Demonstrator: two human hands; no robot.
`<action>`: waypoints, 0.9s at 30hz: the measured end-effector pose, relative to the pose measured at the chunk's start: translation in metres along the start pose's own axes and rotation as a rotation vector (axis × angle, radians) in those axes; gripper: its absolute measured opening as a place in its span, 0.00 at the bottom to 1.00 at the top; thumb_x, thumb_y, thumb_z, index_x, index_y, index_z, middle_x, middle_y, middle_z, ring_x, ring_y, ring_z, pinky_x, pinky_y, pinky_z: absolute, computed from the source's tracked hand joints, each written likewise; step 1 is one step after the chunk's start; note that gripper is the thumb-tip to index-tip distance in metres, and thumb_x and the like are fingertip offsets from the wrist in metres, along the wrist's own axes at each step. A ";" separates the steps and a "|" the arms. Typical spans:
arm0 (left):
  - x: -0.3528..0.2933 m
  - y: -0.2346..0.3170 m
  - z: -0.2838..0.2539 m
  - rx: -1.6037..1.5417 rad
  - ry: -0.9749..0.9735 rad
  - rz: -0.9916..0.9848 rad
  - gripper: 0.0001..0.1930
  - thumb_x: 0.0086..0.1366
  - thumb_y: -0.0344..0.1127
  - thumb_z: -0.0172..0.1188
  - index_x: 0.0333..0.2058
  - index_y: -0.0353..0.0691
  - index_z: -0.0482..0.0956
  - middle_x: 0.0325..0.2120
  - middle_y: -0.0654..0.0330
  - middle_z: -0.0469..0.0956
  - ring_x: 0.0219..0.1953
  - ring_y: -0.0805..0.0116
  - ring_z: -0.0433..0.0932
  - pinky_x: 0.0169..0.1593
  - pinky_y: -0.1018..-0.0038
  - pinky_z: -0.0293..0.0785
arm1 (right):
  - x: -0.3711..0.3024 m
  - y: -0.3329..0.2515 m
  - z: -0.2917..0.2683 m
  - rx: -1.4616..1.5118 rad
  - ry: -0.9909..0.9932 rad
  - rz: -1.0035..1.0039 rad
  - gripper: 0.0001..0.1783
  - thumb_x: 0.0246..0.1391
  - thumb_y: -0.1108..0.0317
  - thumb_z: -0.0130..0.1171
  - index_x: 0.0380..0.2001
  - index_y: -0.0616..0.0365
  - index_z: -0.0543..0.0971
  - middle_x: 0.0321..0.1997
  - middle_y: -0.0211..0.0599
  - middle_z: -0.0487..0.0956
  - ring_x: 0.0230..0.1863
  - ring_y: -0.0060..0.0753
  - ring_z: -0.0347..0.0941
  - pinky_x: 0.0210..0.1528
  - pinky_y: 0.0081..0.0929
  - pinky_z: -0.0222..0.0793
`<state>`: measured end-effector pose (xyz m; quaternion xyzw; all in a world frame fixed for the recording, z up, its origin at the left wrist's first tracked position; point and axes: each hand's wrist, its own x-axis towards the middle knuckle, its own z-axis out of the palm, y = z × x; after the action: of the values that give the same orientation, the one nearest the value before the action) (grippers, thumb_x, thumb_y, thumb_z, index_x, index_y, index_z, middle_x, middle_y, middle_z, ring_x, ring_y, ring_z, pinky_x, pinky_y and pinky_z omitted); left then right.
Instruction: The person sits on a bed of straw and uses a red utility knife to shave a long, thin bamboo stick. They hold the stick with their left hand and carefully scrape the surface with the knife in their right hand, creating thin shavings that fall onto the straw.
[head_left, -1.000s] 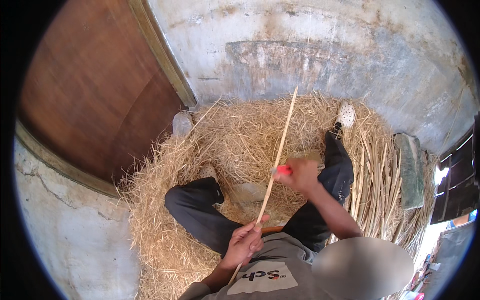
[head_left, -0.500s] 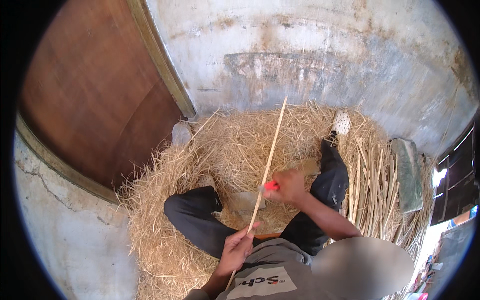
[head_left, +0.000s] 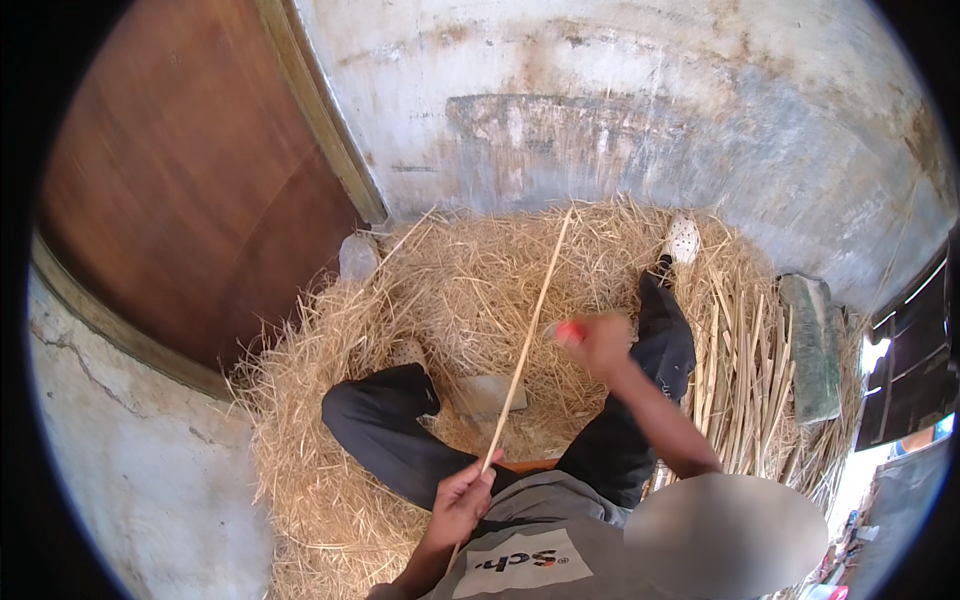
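Observation:
My left hand [head_left: 463, 500] is closed around the lower part of a long, thin bamboo strip [head_left: 530, 345]. The strip slants up and away from my lap, its far tip over the shavings, and its near end runs down beside my shirt. To the right of the strip and apart from it, my right hand [head_left: 606, 346] grips a small red-handled tool [head_left: 568, 332]. Motion blurs this hand, and the tool's pale tip is too smeared to make out its kind. Between my bent legs lies a flat stone block [head_left: 485, 393].
Straw-like shavings [head_left: 490, 270] cover the ground around my legs. On the right lies a pile of bamboo strips [head_left: 745, 370] beside a grey-green block [head_left: 812, 350]. A stained wall [head_left: 600, 60] stands ahead, and a brown door panel [head_left: 200, 180] rises at the left.
My right hand with the red-handled tool has moved off the strip, up and to the right. The left hand keeps its hold, slightly lower, and the strip has dipped a little.

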<state>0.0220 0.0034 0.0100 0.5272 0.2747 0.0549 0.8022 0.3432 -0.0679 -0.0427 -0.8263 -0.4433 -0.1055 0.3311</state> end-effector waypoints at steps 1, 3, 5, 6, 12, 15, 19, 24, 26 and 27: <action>0.008 0.007 0.003 -0.010 -0.016 0.018 0.22 0.72 0.32 0.48 0.63 0.37 0.64 0.16 0.76 0.60 0.16 0.88 0.55 0.21 0.86 0.51 | -0.018 -0.020 0.000 0.045 -0.026 -0.174 0.33 0.48 0.35 0.58 0.13 0.55 0.73 0.12 0.42 0.71 0.17 0.47 0.71 0.23 0.42 0.66; 0.010 0.009 0.004 0.027 -0.024 0.061 0.23 0.72 0.32 0.48 0.64 0.38 0.62 0.17 0.75 0.60 0.17 0.87 0.55 0.21 0.86 0.52 | -0.029 -0.055 -0.007 0.103 -0.047 -0.263 0.35 0.45 0.31 0.58 0.12 0.55 0.71 0.11 0.41 0.69 0.15 0.47 0.70 0.21 0.42 0.65; 0.008 0.008 0.007 0.117 -0.046 0.103 0.24 0.72 0.33 0.48 0.65 0.40 0.59 0.18 0.75 0.60 0.18 0.87 0.56 0.22 0.86 0.53 | -0.026 -0.055 -0.009 0.121 -0.017 -0.296 0.38 0.42 0.26 0.56 0.11 0.54 0.69 0.11 0.39 0.69 0.14 0.46 0.68 0.19 0.41 0.62; 0.009 0.009 0.009 0.164 -0.063 0.128 0.25 0.72 0.33 0.48 0.66 0.40 0.58 0.19 0.74 0.60 0.19 0.87 0.56 0.23 0.86 0.54 | -0.015 -0.043 -0.009 0.107 -0.020 -0.210 0.38 0.42 0.26 0.56 0.11 0.54 0.69 0.12 0.39 0.69 0.14 0.46 0.69 0.19 0.41 0.62; 0.007 0.026 0.021 0.303 -0.001 0.230 0.23 0.71 0.30 0.49 0.64 0.37 0.61 0.19 0.74 0.61 0.19 0.87 0.56 0.23 0.86 0.53 | -0.006 -0.055 -0.015 0.160 -0.001 -0.339 0.35 0.43 0.31 0.60 0.12 0.55 0.71 0.12 0.39 0.70 0.15 0.47 0.70 0.19 0.40 0.62; 0.007 0.022 0.021 0.330 0.000 0.277 0.24 0.71 0.30 0.49 0.64 0.36 0.61 0.20 0.75 0.61 0.20 0.88 0.55 0.23 0.87 0.51 | 0.011 -0.046 -0.014 0.104 0.057 -0.165 0.33 0.43 0.34 0.62 0.12 0.54 0.71 0.11 0.38 0.69 0.14 0.46 0.70 0.19 0.40 0.62; 0.004 0.022 0.019 0.298 -0.023 0.227 0.24 0.71 0.29 0.49 0.64 0.35 0.61 0.20 0.76 0.61 0.21 0.89 0.55 0.23 0.87 0.50 | 0.043 -0.004 -0.005 0.040 0.110 0.043 0.33 0.44 0.33 0.61 0.11 0.54 0.71 0.10 0.38 0.69 0.14 0.45 0.69 0.19 0.39 0.63; 0.000 0.030 0.020 0.343 0.025 0.247 0.24 0.70 0.27 0.49 0.63 0.33 0.60 0.22 0.75 0.61 0.23 0.89 0.55 0.25 0.88 0.50 | 0.017 -0.042 -0.003 0.048 0.063 -0.272 0.35 0.47 0.30 0.56 0.12 0.52 0.73 0.12 0.40 0.72 0.15 0.44 0.70 0.20 0.40 0.64; -0.002 0.026 0.021 0.398 0.001 0.234 0.24 0.70 0.27 0.49 0.63 0.33 0.60 0.22 0.75 0.61 0.23 0.88 0.55 0.25 0.88 0.51 | 0.030 -0.021 0.006 0.014 0.160 -0.128 0.36 0.48 0.28 0.53 0.12 0.52 0.74 0.12 0.41 0.71 0.15 0.45 0.71 0.20 0.40 0.64; -0.007 0.021 0.019 0.424 -0.017 0.200 0.24 0.70 0.26 0.49 0.63 0.34 0.60 0.23 0.74 0.61 0.24 0.87 0.55 0.26 0.88 0.52 | 0.045 -0.019 -0.009 -0.003 0.013 0.066 0.33 0.49 0.31 0.54 0.19 0.52 0.79 0.17 0.42 0.75 0.21 0.45 0.74 0.27 0.42 0.67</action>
<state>0.0299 -0.0053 0.0366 0.7090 0.2198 0.0709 0.6663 0.3554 -0.0360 -0.0058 -0.8402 -0.4134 -0.1006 0.3362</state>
